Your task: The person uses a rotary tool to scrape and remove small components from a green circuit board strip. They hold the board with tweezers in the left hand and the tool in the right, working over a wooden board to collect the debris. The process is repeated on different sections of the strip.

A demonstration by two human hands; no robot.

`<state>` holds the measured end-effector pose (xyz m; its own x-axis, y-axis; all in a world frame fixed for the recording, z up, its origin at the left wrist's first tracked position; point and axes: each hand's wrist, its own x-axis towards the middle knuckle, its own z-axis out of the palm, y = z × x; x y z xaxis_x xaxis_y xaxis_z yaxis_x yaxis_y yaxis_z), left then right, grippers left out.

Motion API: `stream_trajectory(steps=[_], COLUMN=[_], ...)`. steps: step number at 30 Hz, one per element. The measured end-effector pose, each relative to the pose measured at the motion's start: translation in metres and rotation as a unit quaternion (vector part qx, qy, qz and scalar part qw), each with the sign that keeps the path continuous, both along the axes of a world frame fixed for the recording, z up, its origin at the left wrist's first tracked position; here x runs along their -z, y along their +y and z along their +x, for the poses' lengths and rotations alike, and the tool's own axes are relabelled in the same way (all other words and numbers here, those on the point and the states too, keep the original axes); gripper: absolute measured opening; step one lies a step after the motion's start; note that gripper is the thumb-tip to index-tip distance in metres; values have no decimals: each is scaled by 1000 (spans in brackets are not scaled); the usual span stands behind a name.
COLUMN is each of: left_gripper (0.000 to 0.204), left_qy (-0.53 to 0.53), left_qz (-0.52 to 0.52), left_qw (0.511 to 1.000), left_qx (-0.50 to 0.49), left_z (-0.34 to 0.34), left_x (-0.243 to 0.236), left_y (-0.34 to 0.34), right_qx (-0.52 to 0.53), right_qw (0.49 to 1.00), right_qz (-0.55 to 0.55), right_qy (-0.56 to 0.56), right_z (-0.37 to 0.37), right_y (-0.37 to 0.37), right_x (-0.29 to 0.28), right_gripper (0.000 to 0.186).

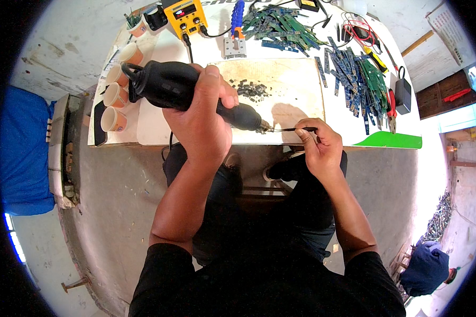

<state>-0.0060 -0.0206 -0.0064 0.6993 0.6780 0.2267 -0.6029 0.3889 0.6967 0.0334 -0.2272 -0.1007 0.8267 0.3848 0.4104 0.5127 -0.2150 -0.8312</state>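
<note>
- I see one left hand (202, 113) wrapped around one heat gun (166, 87), nozzle (264, 126) over the board (301, 71).
- One right hand (323, 145) pinching one thin tool (291, 129) near the nozzle.
- Two circuit-strip heaps (357, 79); five cups (114, 120).

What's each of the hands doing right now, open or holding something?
Left hand: closed around a bulky black handheld tool.
Right hand: closed, pinching a slim black tool between thumb and fingers.
</note>
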Motion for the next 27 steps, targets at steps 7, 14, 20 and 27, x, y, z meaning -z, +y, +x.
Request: stream_trajectory(steps=[7,14,20,27], left_gripper=[11,11,13,12], left_qy=[-2,0,-12,-2], left_qz=[7,5,4,-4], left_qw=[1000,1000,1000,1000], left_qx=[9,6,16,3], left_z=[0,0,0,0], left_x=[2,2,2,0], left_y=[2,3,3,2], right_qx=[1,1,7,6], right_qw=[1000,1000,1000,1000], right_qz=[1,3,-3,-4], right_qy=[7,4,-2,-3], right_z=[0,0,0,0], right_y=[-1,0,0,0], right_x=[2,2,3,1], right_gripper=[5,5,5,5])
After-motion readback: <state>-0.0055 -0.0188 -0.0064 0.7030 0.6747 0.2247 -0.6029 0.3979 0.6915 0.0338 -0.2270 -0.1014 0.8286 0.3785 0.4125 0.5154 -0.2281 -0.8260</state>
